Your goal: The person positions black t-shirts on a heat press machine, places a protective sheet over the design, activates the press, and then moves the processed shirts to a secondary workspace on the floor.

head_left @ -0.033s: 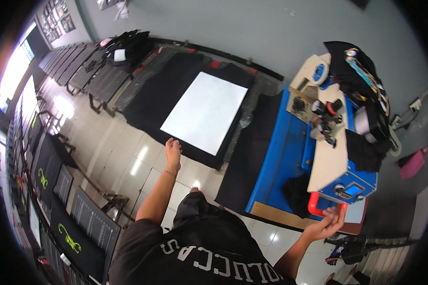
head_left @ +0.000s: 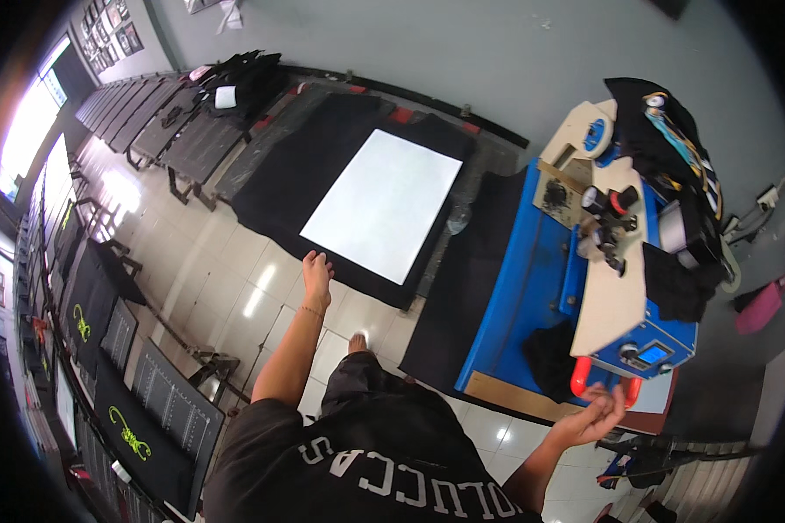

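At surface (head_left: 497, 157) edge, by white sheet (head_left: 382, 205): half-curled, empty-looking left hand (head_left: 318, 268). At red handle (head_left: 578, 378): half-open right hand (head_left: 593, 417); cannot tell if gripping.

A sheet (head_left: 384, 207) is lying on a dark-room-wide cloth (head_left: 279, 174) covering a table (head_left: 497, 159), the left hand (head_left: 318, 274) hovering just off its near edge. A press (head_left: 615, 301) is standing to the right, small parts (head_left: 622, 202) sitting atop it, the right hand (head_left: 595, 416) hovering by its near handle (head_left: 581, 376). Farther left, garments (head_left: 251, 74) are lying piled beyond the table.
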